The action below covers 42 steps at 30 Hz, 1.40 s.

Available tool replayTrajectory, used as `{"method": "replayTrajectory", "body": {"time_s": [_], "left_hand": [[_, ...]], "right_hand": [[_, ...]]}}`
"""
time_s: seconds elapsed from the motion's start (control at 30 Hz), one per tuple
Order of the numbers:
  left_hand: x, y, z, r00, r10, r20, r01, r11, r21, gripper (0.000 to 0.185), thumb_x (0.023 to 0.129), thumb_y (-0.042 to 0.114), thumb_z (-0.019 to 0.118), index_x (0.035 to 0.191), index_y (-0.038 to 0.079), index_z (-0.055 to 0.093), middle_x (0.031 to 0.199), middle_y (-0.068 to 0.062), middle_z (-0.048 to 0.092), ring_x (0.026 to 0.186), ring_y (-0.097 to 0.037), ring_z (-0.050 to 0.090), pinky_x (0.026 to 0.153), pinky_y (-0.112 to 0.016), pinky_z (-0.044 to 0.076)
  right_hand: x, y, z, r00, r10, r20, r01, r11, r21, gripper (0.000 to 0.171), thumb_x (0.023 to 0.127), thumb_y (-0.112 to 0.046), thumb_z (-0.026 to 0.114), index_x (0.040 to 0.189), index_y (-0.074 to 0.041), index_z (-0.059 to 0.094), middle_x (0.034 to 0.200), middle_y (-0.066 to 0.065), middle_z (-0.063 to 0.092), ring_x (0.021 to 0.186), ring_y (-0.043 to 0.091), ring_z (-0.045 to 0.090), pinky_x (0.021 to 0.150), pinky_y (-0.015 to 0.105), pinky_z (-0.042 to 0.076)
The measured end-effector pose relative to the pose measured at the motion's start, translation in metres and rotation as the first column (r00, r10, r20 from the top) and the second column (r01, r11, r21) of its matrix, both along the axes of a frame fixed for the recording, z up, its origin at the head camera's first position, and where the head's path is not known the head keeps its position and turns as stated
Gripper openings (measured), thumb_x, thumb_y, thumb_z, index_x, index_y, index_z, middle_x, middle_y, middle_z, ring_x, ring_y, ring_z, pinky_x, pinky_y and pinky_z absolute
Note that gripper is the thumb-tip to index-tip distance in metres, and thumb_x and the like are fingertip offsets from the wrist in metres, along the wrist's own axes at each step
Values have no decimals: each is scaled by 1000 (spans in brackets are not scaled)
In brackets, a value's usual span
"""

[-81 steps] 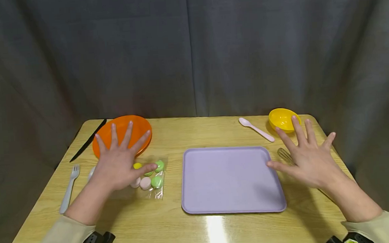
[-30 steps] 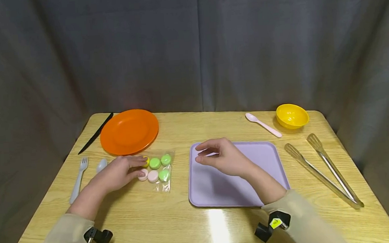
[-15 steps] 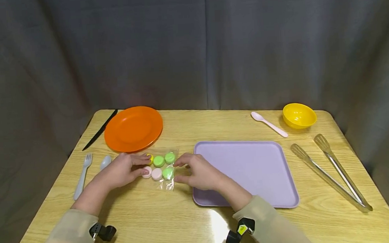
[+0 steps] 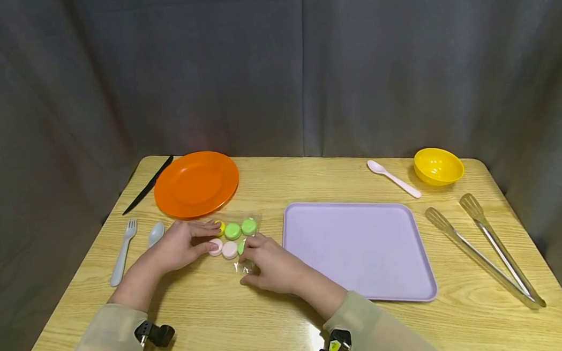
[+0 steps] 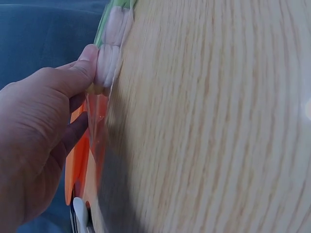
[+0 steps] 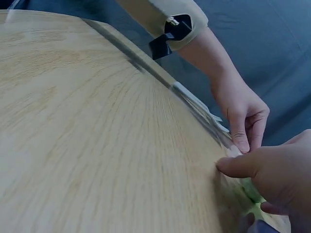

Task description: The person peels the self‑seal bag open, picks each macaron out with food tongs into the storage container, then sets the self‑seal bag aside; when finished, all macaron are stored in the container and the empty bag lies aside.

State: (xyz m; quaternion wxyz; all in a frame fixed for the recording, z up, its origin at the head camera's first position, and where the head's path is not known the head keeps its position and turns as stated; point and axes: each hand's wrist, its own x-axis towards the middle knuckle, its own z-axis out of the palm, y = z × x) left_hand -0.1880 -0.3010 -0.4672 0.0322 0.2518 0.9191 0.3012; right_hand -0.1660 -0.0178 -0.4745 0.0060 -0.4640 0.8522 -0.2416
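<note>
A clear bag [image 4: 244, 266] of macarons in yellow, green and pink lies flat between my two hands. My left hand [image 4: 176, 247] holds the bag's left end, thumb at a pink macaron [image 4: 215, 247] and fingers over the yellow one [image 4: 220, 228]. In the left wrist view its thumb [image 5: 82, 68] presses the macaron's side, while the other fingertips are partly hidden. My right hand [image 4: 277, 264] is over the bag's lower right corner, covering part of a green macaron. Its thumb [image 6: 238, 165] and fingers stand apart around that corner; whether they touch the film is unclear.
A lilac tray [image 4: 358, 251] lies right of the bag. Behind are an orange plate [image 4: 196, 183] and a black knife [image 4: 147, 185]. A fork [image 4: 123, 252] and spoon [image 4: 156, 234] lie left; a pink spoon [image 4: 393, 179], yellow bowl [image 4: 438, 167] and metal tongs [image 4: 488, 254] lie right.
My left hand has lowered from spread fingers onto the bag's left end and stays there. My right hand has swung left across the tray, then down to the bag's lower right corner.
</note>
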Motion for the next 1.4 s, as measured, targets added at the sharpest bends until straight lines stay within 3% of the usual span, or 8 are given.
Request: {"method": "replayTrajectory", "body": {"time_s": [0.17,0.3,0.53,0.8,0.93,1.07,1.23,1.4], "left_hand": [[1,0,-1,1000,8,1,-8,1000,12,40,92,17,85,130,8,77,136,-8,69,134,-31,60,112,-53,46],[1,0,-1,1000,11,6,-11,1000,24,40,91,16,86,130,8,77,136,-8,69,133,-31,60,112,-52,46],[0,1,-2,1000,7,-11,-7,1000,29,40,91,17,86,129,8,77,136,-7,69,133,-31,61,112,-53,46],[1,-1,-2,1000,19,-16,-19,999,34,39,90,15,87,127,8,78,134,-7,70,132,-32,62,111,-53,46],[2,0,-2,1000,20,12,-21,999,44,40,91,16,86,128,8,77,135,-7,70,133,-33,61,112,-54,45],[3,0,-2,999,29,16,-30,999,44,39,91,16,86,129,8,77,135,-6,70,133,-32,61,111,-53,46],[3,1,-3,999,32,6,-32,999,37,39,90,15,86,128,8,77,135,-6,70,132,-31,62,111,-52,47],[2,1,-1,1000,29,9,-29,999,39,40,91,16,86,129,8,77,135,-6,70,131,-31,62,111,-54,46]], "right_hand": [[3,-2,-2,994,23,-107,-19,999,36,11,98,-25,80,101,-15,79,98,-5,58,97,14,53,85,29,48],[4,-2,-2,992,3,-123,1,999,32,8,102,-21,74,99,-16,79,96,-5,60,96,15,55,86,31,50],[6,3,5,992,-125,-21,124,991,-55,10,103,-15,69,101,-9,78,97,-1,71,94,14,64,88,28,55],[10,16,11,949,-303,86,313,937,-155,12,93,-9,71,82,-10,74,74,-5,65,69,8,60,61,22,51],[10,17,10,932,-326,160,350,924,-155,16,88,-9,71,73,-14,67,65,-8,59,60,7,55,53,21,47],[6,7,10,932,-314,182,343,926,-157,16,86,-14,76,75,-11,64,68,-5,56,59,8,51,50,21,43],[1,-6,9,936,-330,121,343,933,-108,12,92,-14,77,83,-9,70,75,-4,61,66,9,55,57,22,47],[-2,-6,11,911,-367,187,389,916,-99,14,98,-9,72,84,-10,74,71,-7,63,64,6,57,56,21,49]]}}
